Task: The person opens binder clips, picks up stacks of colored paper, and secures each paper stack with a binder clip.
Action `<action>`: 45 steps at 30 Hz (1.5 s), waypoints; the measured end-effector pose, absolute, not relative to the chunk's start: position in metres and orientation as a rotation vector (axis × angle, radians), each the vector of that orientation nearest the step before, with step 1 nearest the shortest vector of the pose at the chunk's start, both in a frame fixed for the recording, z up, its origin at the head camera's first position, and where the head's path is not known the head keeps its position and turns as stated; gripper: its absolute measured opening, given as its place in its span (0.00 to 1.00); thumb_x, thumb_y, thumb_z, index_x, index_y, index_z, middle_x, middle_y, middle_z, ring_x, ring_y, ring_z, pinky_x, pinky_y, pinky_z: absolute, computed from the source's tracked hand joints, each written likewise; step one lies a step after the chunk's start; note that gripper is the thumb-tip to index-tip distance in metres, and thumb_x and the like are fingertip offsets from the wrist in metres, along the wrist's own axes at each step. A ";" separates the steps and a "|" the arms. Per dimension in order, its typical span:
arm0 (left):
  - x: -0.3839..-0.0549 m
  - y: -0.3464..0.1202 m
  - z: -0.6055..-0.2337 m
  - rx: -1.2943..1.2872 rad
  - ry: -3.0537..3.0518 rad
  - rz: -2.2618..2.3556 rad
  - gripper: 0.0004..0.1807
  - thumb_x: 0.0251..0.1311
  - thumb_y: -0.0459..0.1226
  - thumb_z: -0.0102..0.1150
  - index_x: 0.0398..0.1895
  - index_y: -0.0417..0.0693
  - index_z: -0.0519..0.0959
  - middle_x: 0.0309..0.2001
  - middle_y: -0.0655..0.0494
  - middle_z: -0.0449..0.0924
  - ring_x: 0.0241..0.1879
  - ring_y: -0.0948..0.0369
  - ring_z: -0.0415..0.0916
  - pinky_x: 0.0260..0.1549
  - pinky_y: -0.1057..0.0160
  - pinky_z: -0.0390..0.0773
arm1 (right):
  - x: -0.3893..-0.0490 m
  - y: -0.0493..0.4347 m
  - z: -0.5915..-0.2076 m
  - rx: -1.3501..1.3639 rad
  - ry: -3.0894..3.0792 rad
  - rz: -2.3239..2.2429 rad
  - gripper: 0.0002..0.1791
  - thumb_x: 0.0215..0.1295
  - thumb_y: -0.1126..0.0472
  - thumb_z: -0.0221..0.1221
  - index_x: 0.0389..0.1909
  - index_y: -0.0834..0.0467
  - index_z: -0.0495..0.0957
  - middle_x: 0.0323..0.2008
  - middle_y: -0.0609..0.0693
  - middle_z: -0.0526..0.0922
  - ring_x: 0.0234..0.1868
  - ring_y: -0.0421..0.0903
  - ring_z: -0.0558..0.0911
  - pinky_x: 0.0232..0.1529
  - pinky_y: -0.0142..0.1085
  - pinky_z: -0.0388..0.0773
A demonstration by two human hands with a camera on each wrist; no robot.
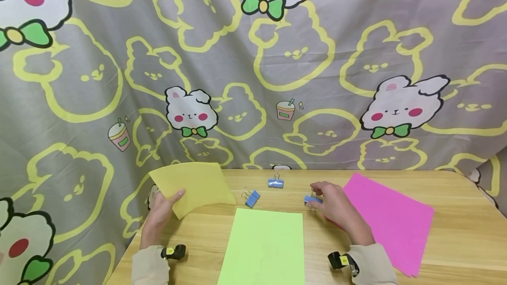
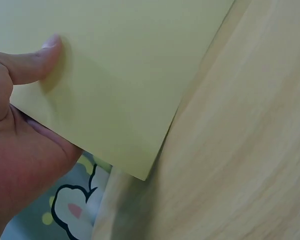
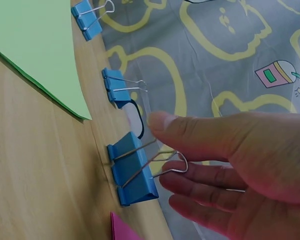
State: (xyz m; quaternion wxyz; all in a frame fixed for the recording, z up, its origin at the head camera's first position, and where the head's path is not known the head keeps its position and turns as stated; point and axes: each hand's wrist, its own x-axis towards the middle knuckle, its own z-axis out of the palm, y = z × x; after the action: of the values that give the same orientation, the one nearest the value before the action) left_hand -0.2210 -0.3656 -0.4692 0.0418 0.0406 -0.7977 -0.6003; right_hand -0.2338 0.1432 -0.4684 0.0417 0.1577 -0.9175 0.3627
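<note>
My left hand (image 1: 160, 210) holds yellow paper (image 1: 198, 188) near one corner, thumb on top and fingers hidden beneath. The paper is raised and bowed over the table's far left; in the left wrist view the thumb (image 2: 42, 60) lies flat across it. My right hand (image 1: 336, 206) is at a blue binder clip (image 1: 312, 200) near the pink paper. In the right wrist view this binder clip (image 3: 132, 172) stands on the table, its wire handles between the spread thumb and the fingers (image 3: 200, 182). The thumb tip is just above the handles, apart from the fingers.
Light green paper (image 1: 265, 250) lies at the front middle. Behind it are two more blue binder clips, one tilted (image 1: 252, 198) and one farther back (image 1: 275, 183). Pink paper (image 1: 392, 219) lies slanted on the right. A patterned curtain (image 1: 245, 69) hangs behind the wooden table (image 1: 467, 232).
</note>
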 end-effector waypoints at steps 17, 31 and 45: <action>-0.221 -0.368 -0.477 0.095 -2.449 -1.889 0.28 0.75 0.43 0.58 0.71 0.43 0.61 0.60 0.61 0.72 0.60 0.65 0.68 0.58 0.70 0.71 | -0.229 0.138 -0.463 0.451 -2.842 1.021 0.23 0.55 0.71 0.72 0.53 0.70 0.79 0.42 0.60 0.84 0.44 0.55 0.84 0.45 0.48 0.84; -0.218 -0.358 -0.453 -0.027 -2.437 -1.856 0.27 0.74 0.43 0.59 0.70 0.45 0.64 0.61 0.62 0.72 0.61 0.68 0.68 0.56 0.73 0.71 | -0.230 0.158 -0.457 0.374 -2.760 1.207 0.30 0.61 0.62 0.72 0.61 0.70 0.74 0.47 0.59 0.85 0.48 0.58 0.84 0.53 0.54 0.81; -0.229 -0.306 -0.443 -0.187 -2.488 -1.980 0.25 0.73 0.36 0.59 0.67 0.35 0.67 0.57 0.49 0.76 0.60 0.58 0.71 0.62 0.60 0.70 | -0.225 0.195 -0.455 0.269 -2.684 1.402 0.29 0.64 0.56 0.71 0.55 0.71 0.71 0.45 0.61 0.85 0.46 0.55 0.85 0.45 0.41 0.85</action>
State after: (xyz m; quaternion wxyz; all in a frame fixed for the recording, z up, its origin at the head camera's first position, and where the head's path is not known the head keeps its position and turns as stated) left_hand -0.2288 -0.3056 -0.4429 -0.0219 -0.0587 -0.7809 -0.6215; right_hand -0.2251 0.1949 -0.4551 0.0507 0.0885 -0.8817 0.4606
